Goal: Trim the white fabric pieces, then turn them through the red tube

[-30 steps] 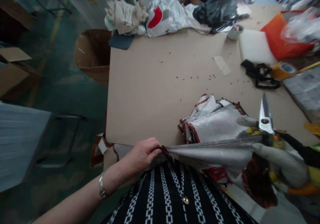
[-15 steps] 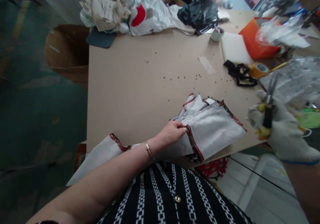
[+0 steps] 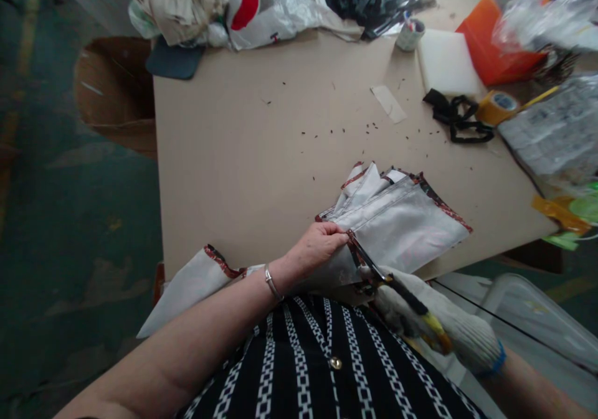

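Note:
My bare left hand point(image 3: 320, 244) pinches the corner of a white fabric piece point(image 3: 402, 235) with a dark red patterned trim, part of a folded stack near the table's front edge. Some of the same fabric stretches left beneath my forearm and hangs past the edge. My right hand point(image 3: 448, 310), in a white knitted glove, is closed around scissors point(image 3: 413, 297) with black and yellow handles. Their dark blades lie along the trimmed edge, with the tips close to my left fingertips. The glove hides part of the handles, and I cannot tell whether the blades are apart.
Small dark scraps and a paper strip point(image 3: 389, 104) lie on the tan table point(image 3: 224, 157). To the right are a black strap point(image 3: 460, 117), a tape roll point(image 3: 498, 106), a white block point(image 3: 446, 63) and an orange box point(image 3: 499, 39). Plastic bags point(image 3: 280, 11) line the back; a cardboard box point(image 3: 112, 95) stands left.
My right hand has come in from the far right with the scissors, bringing their blades to the fabric's trimmed edge. My left hand keeps its pinch. The view has shifted slightly.

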Available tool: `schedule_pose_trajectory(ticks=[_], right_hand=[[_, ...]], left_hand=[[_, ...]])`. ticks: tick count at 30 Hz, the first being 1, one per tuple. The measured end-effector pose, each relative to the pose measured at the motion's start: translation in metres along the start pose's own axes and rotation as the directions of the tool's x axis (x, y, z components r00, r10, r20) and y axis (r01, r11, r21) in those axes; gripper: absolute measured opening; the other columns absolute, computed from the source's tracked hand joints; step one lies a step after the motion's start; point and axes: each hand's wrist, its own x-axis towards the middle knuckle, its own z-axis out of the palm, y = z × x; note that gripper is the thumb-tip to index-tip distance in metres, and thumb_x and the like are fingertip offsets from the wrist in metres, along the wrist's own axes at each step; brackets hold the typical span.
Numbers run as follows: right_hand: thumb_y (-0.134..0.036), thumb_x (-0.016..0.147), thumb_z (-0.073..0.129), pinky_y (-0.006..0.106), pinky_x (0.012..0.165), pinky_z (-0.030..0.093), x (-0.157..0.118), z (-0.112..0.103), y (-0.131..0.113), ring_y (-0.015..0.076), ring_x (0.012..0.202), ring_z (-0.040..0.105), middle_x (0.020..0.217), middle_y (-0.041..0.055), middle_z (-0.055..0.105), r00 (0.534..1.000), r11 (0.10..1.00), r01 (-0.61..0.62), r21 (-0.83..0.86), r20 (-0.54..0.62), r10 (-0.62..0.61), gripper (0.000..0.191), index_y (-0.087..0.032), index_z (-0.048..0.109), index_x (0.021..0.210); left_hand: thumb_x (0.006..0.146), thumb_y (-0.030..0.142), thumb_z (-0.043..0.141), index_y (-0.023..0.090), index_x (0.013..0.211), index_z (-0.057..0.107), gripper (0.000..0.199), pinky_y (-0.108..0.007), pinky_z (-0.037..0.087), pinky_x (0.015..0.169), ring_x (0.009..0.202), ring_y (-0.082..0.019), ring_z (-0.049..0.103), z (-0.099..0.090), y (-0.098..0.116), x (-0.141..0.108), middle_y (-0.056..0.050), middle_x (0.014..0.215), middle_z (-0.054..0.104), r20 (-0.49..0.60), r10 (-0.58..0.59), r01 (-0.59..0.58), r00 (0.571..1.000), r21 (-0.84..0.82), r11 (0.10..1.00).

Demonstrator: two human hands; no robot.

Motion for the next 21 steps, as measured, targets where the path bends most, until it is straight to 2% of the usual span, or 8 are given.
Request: schedule_pose_trajectory(ticks=[3, 6, 9, 13, 17, 21], right_hand=[[-0.045, 0.082, 0.052, 0.039, 0.070, 0.055, 0.000, -0.005, -0.005, 0.0229, 0.075, 0.067, 0.085, 0.0035, 0.071, 0.999, 1.000, -0.007, -0.025, 0.037, 0.007, 0.036, -0.024, 0.070, 0.106], [-0.043, 0.086, 0.051, 0.038, 0.075, 0.054, 0.004, -0.004, -0.005, 0.0215, 0.080, 0.066, 0.092, 0.0028, 0.071, 0.999, 1.000, 0.000, -0.023, 0.042, 0.001, 0.034, -0.025, 0.067, 0.110], [-0.042, 0.086, 0.055, 0.039, 0.080, 0.054, 0.011, 0.000, 0.001, 0.0236, 0.086, 0.065, 0.100, 0.0031, 0.071, 1.000, 0.999, 0.021, -0.038, 0.017, -0.021, 0.033, -0.027, 0.065, 0.114], [-0.042, 0.087, 0.058, 0.039, 0.080, 0.053, 0.016, 0.002, 0.006, 0.0247, 0.087, 0.064, 0.104, 0.0024, 0.069, 0.998, 0.993, 0.060, -0.103, -0.019, -0.062, 0.033, -0.029, 0.063, 0.116], [-0.043, 0.088, 0.056, 0.037, 0.082, 0.051, 0.017, 0.004, 0.006, 0.0247, 0.090, 0.063, 0.100, 0.0020, 0.068, 0.998, 0.993, 0.036, -0.113, -0.041, -0.041, 0.032, -0.025, 0.062, 0.114], [-0.042, 0.087, 0.059, 0.035, 0.082, 0.050, 0.021, 0.009, 0.010, 0.0245, 0.092, 0.062, 0.094, 0.0016, 0.068, 0.999, 0.999, 0.027, -0.046, -0.029, -0.028, 0.034, -0.024, 0.061, 0.115]], left_hand=[[0.071, 0.024, 0.059, 0.014, 0.066, 0.062, 0.011, -0.023, 0.031, 0.052, 0.053, -0.008, 0.040, 0.001, -0.001, -0.001, 0.003, 0.058, 0.052, 0.005, 0.025, -0.025, 1.000, 0.020, 0.999], [0.072, 0.023, 0.057, 0.014, 0.065, 0.062, 0.012, -0.023, 0.030, 0.052, 0.053, -0.008, 0.038, 0.001, 0.000, -0.003, 0.003, 0.057, 0.050, 0.010, 0.044, -0.044, 0.999, 0.055, 0.998], [0.072, 0.022, 0.056, 0.014, 0.065, 0.063, 0.013, -0.024, 0.030, 0.053, 0.054, -0.008, 0.039, 0.001, 0.002, -0.004, 0.003, 0.058, 0.051, 0.020, 0.062, -0.064, 0.998, 0.087, 0.994], [0.072, 0.021, 0.055, 0.013, 0.065, 0.063, 0.013, -0.024, 0.031, 0.054, 0.056, -0.009, 0.040, 0.001, 0.003, -0.004, 0.002, 0.059, 0.052, 0.037, 0.075, -0.078, 0.997, 0.091, 0.993], [0.072, 0.020, 0.055, 0.013, 0.065, 0.063, 0.013, -0.024, 0.032, 0.053, 0.055, -0.009, 0.039, 0.001, 0.002, -0.003, 0.002, 0.059, 0.051, 0.031, 0.056, -0.059, 0.998, 0.091, 0.994], [0.072, 0.019, 0.054, 0.014, 0.064, 0.061, 0.012, -0.024, 0.031, 0.052, 0.055, -0.009, 0.039, 0.001, 0.000, -0.003, 0.002, 0.058, 0.050, 0.031, 0.053, -0.055, 0.998, 0.097, 0.994]])
